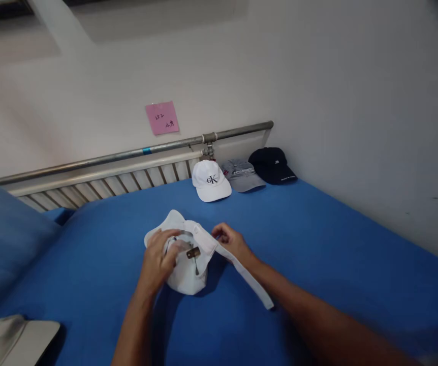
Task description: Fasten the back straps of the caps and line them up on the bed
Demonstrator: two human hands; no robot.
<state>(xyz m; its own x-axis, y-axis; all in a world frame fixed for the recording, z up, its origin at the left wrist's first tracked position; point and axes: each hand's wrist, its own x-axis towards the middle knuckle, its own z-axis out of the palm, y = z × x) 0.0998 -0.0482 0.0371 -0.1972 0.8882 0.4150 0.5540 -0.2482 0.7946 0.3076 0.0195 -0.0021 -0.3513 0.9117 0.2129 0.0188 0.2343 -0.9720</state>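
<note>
A white cap (pixel 187 274) is held tilted just above or on the blue sheet, its inside turned partly toward me and its brim (pixel 171 223) pointing to the far left. My left hand (pixel 158 256) grips it at the brim side, thumb inside and fingers over the edge. At the cap's right edge, my right hand (pixel 234 241) is closed with curled fingers, where the back strap begins; its fingertips are partly hidden. The long loose strap (pixel 247 277) hangs across my right wrist toward me. A brass-coloured metal buckle (pixel 193 252) shows near the opening.
Against the far wall sit a white cap with black letters (pixel 211 179), a grey cap (pixel 242 175) and a black cap (pixel 272 165). A beige cap (pixel 17 338) lies at the near left. Behind the blue sheet (pixel 100 244) are a radiator (pixel 127 179) and a pipe (pixel 120 156).
</note>
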